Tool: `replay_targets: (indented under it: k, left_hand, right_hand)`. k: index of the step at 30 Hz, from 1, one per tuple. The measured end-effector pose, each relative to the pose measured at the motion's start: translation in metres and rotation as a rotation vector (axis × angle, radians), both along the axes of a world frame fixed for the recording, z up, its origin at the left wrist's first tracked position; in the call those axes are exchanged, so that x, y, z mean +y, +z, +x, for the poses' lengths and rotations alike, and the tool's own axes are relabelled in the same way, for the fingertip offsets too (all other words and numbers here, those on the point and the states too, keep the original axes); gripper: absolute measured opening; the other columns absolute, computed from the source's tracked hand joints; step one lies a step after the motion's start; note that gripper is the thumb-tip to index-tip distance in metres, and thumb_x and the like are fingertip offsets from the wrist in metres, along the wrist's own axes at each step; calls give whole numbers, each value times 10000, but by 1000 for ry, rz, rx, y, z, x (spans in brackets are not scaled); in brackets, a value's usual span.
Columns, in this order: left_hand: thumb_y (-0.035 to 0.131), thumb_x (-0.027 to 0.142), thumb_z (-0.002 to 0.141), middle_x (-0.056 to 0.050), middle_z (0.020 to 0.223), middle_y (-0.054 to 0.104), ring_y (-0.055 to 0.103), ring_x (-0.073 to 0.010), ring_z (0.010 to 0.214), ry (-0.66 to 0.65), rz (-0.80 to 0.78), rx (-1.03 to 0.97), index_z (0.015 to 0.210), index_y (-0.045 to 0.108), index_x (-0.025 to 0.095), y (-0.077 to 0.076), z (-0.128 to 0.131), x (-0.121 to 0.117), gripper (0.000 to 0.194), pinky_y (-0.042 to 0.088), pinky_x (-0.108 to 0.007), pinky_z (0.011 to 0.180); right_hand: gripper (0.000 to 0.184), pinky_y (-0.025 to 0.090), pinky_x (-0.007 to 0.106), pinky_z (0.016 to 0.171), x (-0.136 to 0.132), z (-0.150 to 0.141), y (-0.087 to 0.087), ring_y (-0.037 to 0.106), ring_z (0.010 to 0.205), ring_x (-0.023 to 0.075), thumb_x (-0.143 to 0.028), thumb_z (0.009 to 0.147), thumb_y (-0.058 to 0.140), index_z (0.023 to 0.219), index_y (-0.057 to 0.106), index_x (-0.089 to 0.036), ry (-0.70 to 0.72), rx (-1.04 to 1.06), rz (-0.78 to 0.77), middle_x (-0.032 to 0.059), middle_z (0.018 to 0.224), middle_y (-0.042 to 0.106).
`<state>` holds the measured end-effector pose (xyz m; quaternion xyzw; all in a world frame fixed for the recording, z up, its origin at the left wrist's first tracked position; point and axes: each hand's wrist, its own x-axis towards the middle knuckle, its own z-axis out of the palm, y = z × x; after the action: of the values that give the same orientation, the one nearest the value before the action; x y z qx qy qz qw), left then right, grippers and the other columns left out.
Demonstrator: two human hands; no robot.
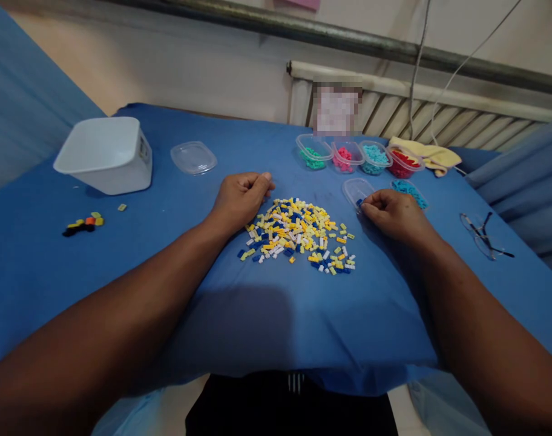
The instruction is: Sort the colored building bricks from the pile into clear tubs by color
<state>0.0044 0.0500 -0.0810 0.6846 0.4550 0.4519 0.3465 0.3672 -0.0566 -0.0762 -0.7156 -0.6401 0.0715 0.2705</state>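
Observation:
A heap of small toy building bricks (298, 227) in yellow, pale yellow, white and dark blue lies in the middle of the blue cloth. My left hand (242, 200) rests at the heap's upper left side, fingers curled closed; whatever is in them, if anything, is hidden. To the right of the heap, my right hand (394, 212) pinches a dark blue brick (359, 203) between thumb and fingertips. It is at the near edge of a shallow clear plastic piece (352, 186), partly covered by the hand; I cannot tell whether this is a tub or a lid.
Clear tubs hold green (312, 158), pink (342, 158), light blue (374, 158) and red bricks (404, 163). Teal bricks (408, 191) lie behind my right hand. Glasses (483, 236), a yellow cloth (433, 156), a white bin (103, 154), a clear lid (193, 158) and loose bricks (83, 224) surround.

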Motion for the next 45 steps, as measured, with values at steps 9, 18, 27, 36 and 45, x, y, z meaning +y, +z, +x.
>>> replay_targets:
  k: [9,18,27,36,45]
  left_hand:
    - [713,616,1060,-83,803,802,686,-177,707,9,-2,-7,888,884,194,-1,0,0,486,540,-291,670]
    - [695,580,1070,-76,771,783,673,-169,697,1,-6,11,897,881,167,2,1,-3,485,518,-281,665]
    - [722,600,1072,-91,803,800,702,-177,721,-4,-20,-7,904,884,168,-2,1,0,491,538,-292,678]
    - [714,555,1077,-83,796,800,699,-176,720,2,-37,0,904,886,181,0,2,-2,447,541,-290,675]
    - [699,570,1086,-78,784,794,691,-176,712,-16,-15,17,914,888,175,0,1,-2,470,526,-291,673]
  right_hand:
    - [292,574,415,761,-5,-4,2,755,785,268,-440,1004,712,1097,885,-224,16,22,168,92,941,858]
    - [127,572,339,740,-28,-56,20,761,816,200,-318,1128,733,1113,835,-245,781,98,152,50,956,839]
    - [161,548,349,833,-32,-70,12,759,925,226,-317,1181,693,1170,829,-233,921,-96,148,72,991,811]
    - [175,505,325,780,-28,-60,9,760,878,214,-272,1156,677,1118,833,-205,717,-128,149,68,969,818]
    - [125,484,316,745,-37,-77,16,751,826,200,-277,1088,736,1073,851,-231,713,-113,-27,46,960,839]
